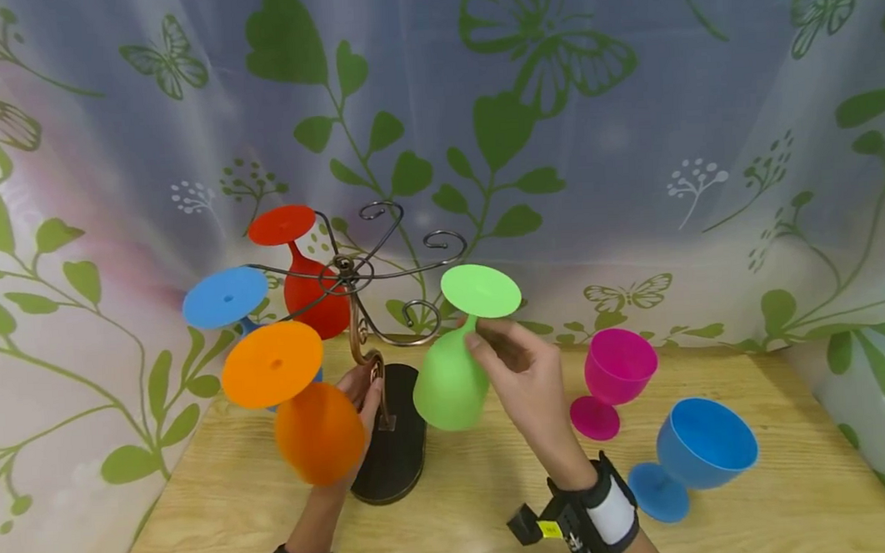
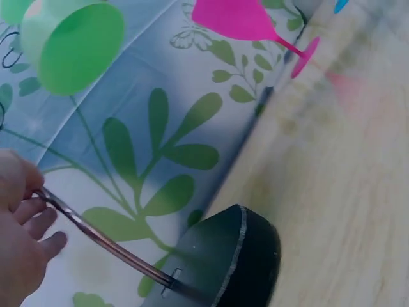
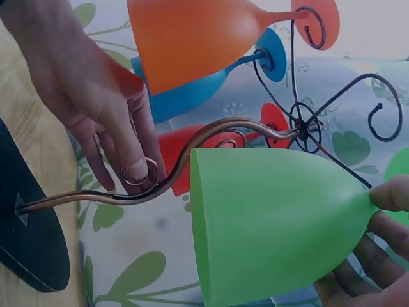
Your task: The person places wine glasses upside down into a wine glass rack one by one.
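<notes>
A curved metal stemware rack stands on a black oval base. My left hand grips its post low down, thumb against a small ring in the right wrist view. My right hand pinches a light green plastic goblet by the stem, upside down, just right of a curled hook. Hanging inverted from the rack's left arms are an orange goblet, a blue goblet, partly hidden behind the orange one, and a red goblet at the back.
To the right on the wooden table, a magenta goblet and a second blue goblet stand upright. Several curled hooks of the rack hold nothing at the back and right. A leaf-patterned curtain hangs close behind.
</notes>
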`<act>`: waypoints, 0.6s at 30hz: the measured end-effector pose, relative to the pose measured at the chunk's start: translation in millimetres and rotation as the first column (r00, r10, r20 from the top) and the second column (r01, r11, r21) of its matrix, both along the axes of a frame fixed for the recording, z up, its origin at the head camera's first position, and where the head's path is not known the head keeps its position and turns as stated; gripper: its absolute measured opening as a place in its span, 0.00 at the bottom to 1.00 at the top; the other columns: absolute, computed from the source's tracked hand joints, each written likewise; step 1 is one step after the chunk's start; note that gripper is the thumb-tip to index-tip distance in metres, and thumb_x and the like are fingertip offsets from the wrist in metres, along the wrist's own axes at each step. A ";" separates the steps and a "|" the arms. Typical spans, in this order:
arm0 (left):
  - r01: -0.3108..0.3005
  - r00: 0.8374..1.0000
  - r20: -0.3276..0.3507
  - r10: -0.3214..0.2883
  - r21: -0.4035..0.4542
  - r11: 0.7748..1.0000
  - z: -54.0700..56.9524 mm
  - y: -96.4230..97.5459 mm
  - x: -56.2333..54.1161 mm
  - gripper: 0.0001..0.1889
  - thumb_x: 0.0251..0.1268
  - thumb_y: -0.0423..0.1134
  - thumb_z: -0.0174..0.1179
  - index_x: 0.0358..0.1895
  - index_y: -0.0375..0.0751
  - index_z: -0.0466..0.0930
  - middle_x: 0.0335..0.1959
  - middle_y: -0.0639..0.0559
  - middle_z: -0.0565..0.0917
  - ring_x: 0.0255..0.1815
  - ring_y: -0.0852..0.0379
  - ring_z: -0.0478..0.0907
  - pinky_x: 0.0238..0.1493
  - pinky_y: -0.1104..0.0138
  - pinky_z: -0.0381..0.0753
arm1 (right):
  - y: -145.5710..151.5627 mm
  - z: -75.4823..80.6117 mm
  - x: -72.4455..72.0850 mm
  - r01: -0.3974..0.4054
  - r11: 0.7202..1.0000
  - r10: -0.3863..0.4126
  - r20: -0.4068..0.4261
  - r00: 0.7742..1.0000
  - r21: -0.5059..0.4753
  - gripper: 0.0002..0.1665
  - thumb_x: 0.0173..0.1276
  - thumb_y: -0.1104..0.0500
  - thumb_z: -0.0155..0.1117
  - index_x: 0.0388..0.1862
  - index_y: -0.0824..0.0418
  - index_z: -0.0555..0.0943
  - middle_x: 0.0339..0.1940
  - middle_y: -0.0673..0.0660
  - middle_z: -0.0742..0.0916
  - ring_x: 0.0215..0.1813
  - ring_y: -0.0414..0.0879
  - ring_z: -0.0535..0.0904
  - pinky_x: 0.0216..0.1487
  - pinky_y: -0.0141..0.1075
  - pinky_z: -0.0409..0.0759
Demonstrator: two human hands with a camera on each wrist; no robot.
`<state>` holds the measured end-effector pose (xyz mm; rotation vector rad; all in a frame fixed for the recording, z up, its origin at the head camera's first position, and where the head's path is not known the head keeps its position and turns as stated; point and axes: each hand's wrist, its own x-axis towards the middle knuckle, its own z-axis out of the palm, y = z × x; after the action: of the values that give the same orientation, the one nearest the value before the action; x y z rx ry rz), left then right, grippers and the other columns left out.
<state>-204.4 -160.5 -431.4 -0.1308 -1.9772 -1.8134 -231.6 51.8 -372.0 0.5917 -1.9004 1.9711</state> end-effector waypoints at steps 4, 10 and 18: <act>-0.036 0.999 0.001 0.036 0.060 0.998 -7.2 4.4 -2.7 0.19 0.75 0.23 0.54 0.66 0.17 0.71 0.65 0.25 0.75 0.67 0.31 0.73 0.62 0.69 0.77 | -6.9 4.6 -4.6 -0.022 1.000 0.023 -0.014 1.000 0.013 0.12 0.71 0.64 0.69 0.52 0.65 0.87 0.50 0.57 0.90 0.54 0.50 0.86 0.60 0.42 0.83; -0.066 0.998 -0.003 0.066 0.103 0.993 -6.2 10.7 -1.0 0.19 0.75 0.22 0.52 0.64 0.16 0.72 0.65 0.24 0.75 0.64 0.39 0.78 0.58 0.72 0.79 | -17.2 10.5 -9.0 -0.028 0.999 0.030 -0.034 0.999 0.041 0.12 0.70 0.66 0.69 0.51 0.68 0.87 0.51 0.60 0.89 0.55 0.51 0.85 0.61 0.42 0.82; 0.319 0.912 -0.357 -0.204 0.300 0.899 -20.3 4.7 -1.7 0.25 0.82 0.35 0.53 0.68 0.14 0.66 0.67 0.40 0.77 0.65 0.63 0.77 0.65 0.72 0.74 | -39.7 13.6 -6.9 -0.078 0.992 0.086 -0.073 0.994 0.096 0.12 0.69 0.66 0.71 0.50 0.66 0.88 0.49 0.58 0.90 0.56 0.49 0.86 0.60 0.42 0.82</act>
<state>-206.1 -155.8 -451.7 -0.5667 -1.4395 -2.1320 -238.5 12.1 -358.3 0.7723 -1.9577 1.8875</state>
